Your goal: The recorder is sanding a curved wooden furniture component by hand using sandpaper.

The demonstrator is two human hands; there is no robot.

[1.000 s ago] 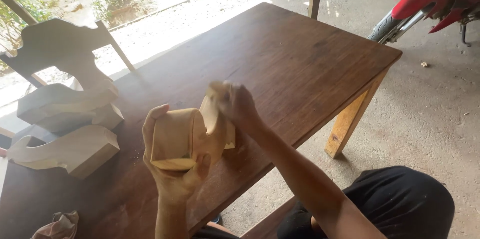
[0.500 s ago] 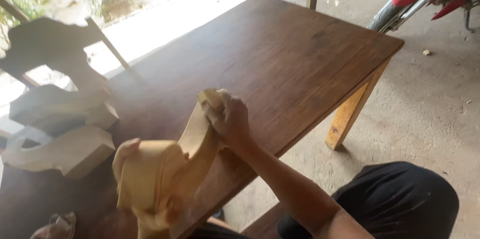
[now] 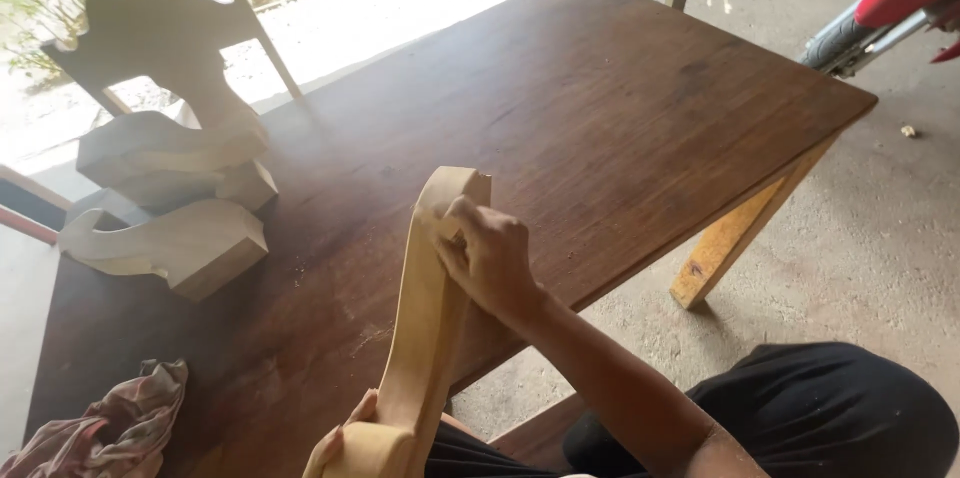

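Observation:
A curved, pale carved wooden piece (image 3: 425,318) stands tilted over the near edge of a dark brown wooden table (image 3: 600,108). My left hand (image 3: 340,443) grips its thick lower end at the bottom of the view; only the fingers show. My right hand (image 3: 485,258) presses on the upper part of the piece, fingers closed over something small against the wood; what it is I cannot tell.
Two similar pale carved wooden pieces (image 3: 170,203) are stacked at the table's left, in front of a wooden chair back (image 3: 150,33). A crumpled cloth (image 3: 110,428) lies at the near left corner. A red motorbike (image 3: 890,8) stands at the right on the concrete floor.
The wooden piece has been turned from broad side facing me to narrow edge up. My left hand dropped to its lower end; my right hand stayed on the upper part.

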